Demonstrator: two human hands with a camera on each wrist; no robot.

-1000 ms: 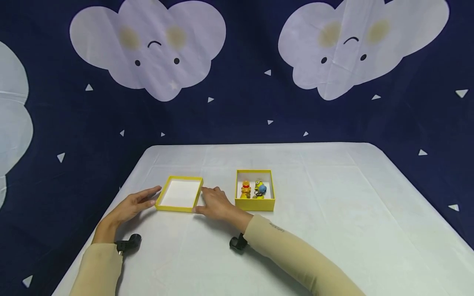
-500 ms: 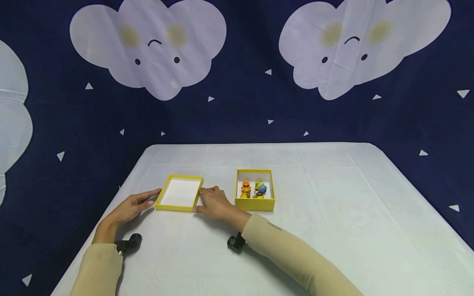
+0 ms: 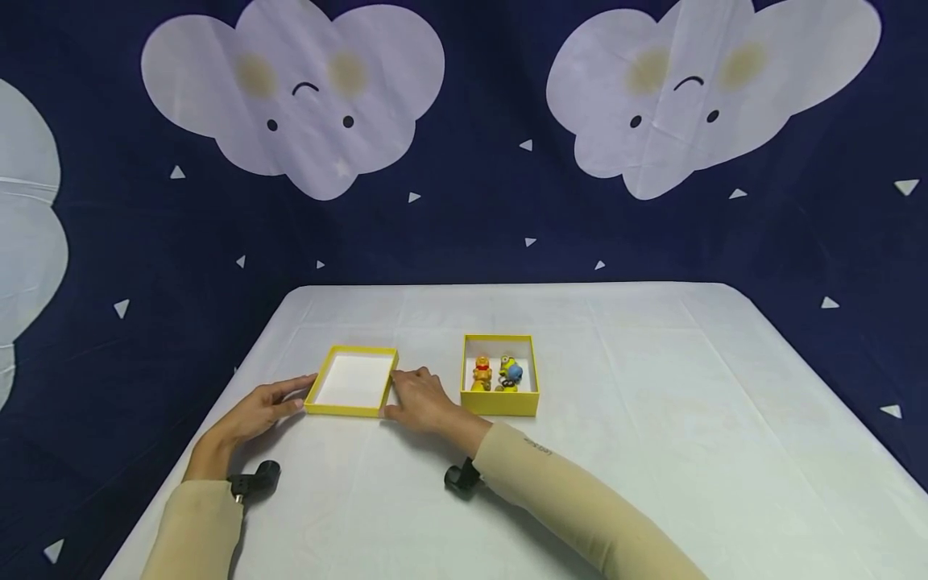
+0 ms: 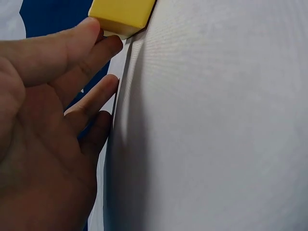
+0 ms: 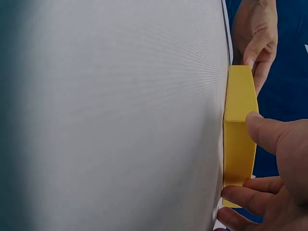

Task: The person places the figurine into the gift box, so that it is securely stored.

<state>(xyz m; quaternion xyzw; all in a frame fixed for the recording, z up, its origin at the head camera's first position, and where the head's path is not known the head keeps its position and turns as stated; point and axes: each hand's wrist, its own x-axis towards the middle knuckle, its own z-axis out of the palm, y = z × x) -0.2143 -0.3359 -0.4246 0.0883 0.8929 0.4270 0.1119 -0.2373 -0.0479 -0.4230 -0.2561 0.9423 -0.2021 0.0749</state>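
Observation:
A shallow yellow box lid (image 3: 342, 410) lies on the table with its white inside facing up. At its left side is my left hand (image 3: 257, 412), thumb and fingertips touching the edge; the left wrist view has these fingers (image 4: 94, 98) extended, the thumb at the lid's corner (image 4: 122, 13). My right hand (image 3: 422, 400) rests along the opposite side. In the right wrist view, its thumb (image 5: 267, 131) touches the lid's near corner, while the fingers (image 5: 250, 197) reach, fairly straight, along the yellow wall (image 5: 239, 149). Neither hand curls round the lid.
Right of my right hand stands an open yellow box (image 3: 500, 404), white inside. It holds a small orange bear figure (image 3: 482, 370) in red and a yellow-and-blue figure (image 3: 511, 370), with small yellow pieces at their feet. A white cloth covers the table (image 3: 652, 451).
Both hands keep their places at the lid's sides, and lid and box stay put. The right forearm has shifted very slightly left; the whole head view moves by a few pixels.

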